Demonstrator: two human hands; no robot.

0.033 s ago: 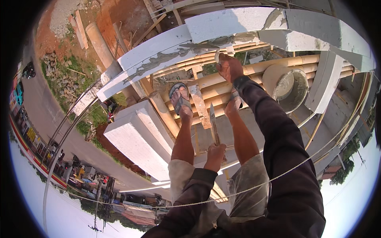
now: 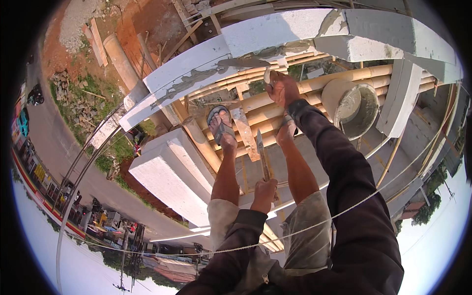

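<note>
My right hand [image 2: 283,90] is closed round the handle of a trowel [image 2: 243,63]. The trowel's blade lies against the inner side of a white block wall [image 2: 275,29], by a smear of grey mortar [image 2: 189,83]. Between my knees, my left hand [image 2: 265,193] grips the wooden handle of a tool [image 2: 260,142] with a narrow, pointed metal head, directed away from me. To the right of my right hand stands a round bucket [image 2: 366,123], coated with grey mortar inside. My sandalled feet rest on bamboo poles [image 2: 305,87].
A mortar-stained plank [image 2: 245,132] lies between my feet. White blocks [image 2: 169,172] are stacked at left, and another block [image 2: 400,105] stands beyond the bucket. A rope [image 2: 295,235] crosses in front of my body. A road [image 2: 73,130] runs far below at left.
The trowel blade has turned slightly, showing more of its face against the wall. The whole view has shifted a little; my left hand keeps its hold.
</note>
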